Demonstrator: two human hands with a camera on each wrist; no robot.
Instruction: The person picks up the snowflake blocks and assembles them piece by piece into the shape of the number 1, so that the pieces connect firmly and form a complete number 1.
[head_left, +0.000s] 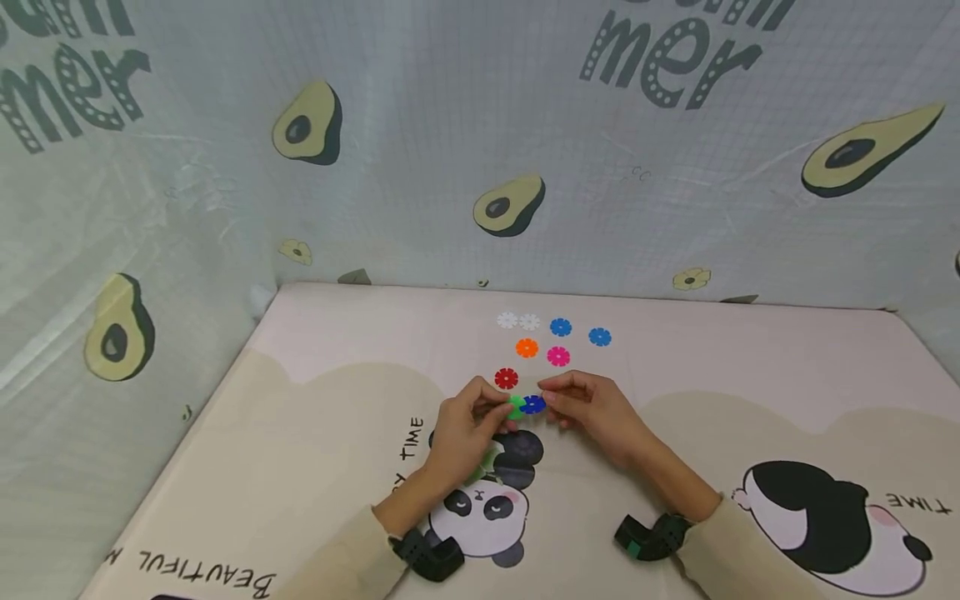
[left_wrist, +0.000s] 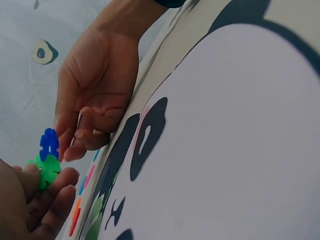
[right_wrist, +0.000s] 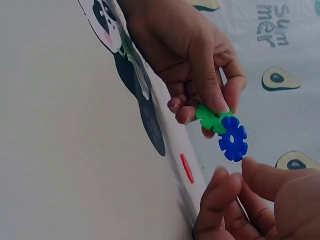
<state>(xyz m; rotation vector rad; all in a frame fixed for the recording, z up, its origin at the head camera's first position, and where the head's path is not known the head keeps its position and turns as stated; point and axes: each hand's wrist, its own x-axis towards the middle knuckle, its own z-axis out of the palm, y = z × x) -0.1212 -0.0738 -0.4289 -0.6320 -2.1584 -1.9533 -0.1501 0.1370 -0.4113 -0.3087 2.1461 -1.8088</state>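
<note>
My left hand (head_left: 467,429) pinches a green snowflake-shaped plastic disc (right_wrist: 211,118) between thumb and fingers. A dark blue disc (right_wrist: 233,140) of the same notched kind is joined to the green one, edge into edge, and sticks out toward the right. My right hand (head_left: 596,412) is beside the blue disc, its thumb and fingertips right at the disc's free edge and slightly apart from each other. Both hands are just above the table, near a red disc (head_left: 506,378).
Farther back on the table lie two white discs (head_left: 518,321), an orange disc (head_left: 527,348), a pink disc (head_left: 558,357) and two lighter blue discs (head_left: 561,327). Printed pandas decorate the tablecloth (head_left: 300,433). Behind the table hangs a curtain (head_left: 405,167) with avocado prints.
</note>
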